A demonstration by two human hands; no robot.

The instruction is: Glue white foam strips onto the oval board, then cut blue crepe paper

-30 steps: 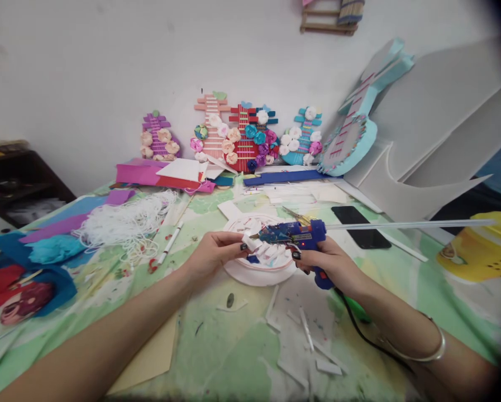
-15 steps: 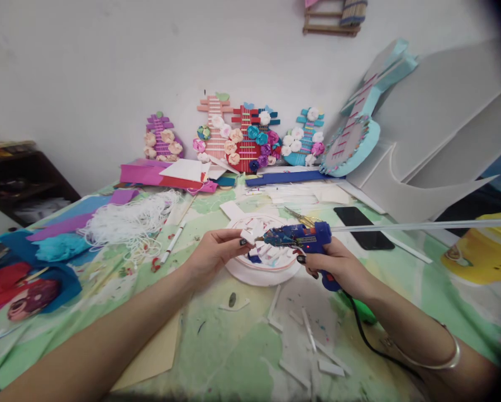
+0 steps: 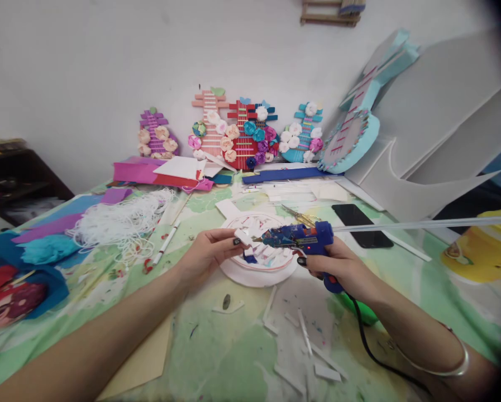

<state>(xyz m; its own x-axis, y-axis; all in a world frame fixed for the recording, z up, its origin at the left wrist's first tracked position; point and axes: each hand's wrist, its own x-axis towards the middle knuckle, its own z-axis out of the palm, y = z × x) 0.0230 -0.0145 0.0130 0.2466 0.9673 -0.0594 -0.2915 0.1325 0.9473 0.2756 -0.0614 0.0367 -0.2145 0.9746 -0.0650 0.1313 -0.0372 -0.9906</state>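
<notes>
Between thumb and fingers, my left hand (image 3: 210,251) pinches a small white foam strip (image 3: 244,237). My right hand (image 3: 338,265) is wrapped round the grip of a blue glue gun (image 3: 303,237), whose nozzle points left at the strip, touching it or very near. A long clear glue stick (image 3: 421,225) juts from the gun's back, and a black cord (image 3: 365,340) runs down from its handle. Below both hands lies a round white foam piece (image 3: 254,277) with a neck at the upper left and several small white scraps on it, partly hidden by the hands and gun.
Gold scissors (image 3: 301,215) and a black phone (image 3: 361,225) lie behind the gun. Foam offcuts (image 3: 328,372) are scattered in front. White cord (image 3: 116,223) is piled at left, a yellow container (image 3: 480,245) stands at right. Flower-trimmed guitar shapes (image 3: 242,137) lean on the wall.
The view has shifted slightly. The left hand's strip is now tilted and sits a little apart from where it was against the nozzle. Both hands keep their holds.
</notes>
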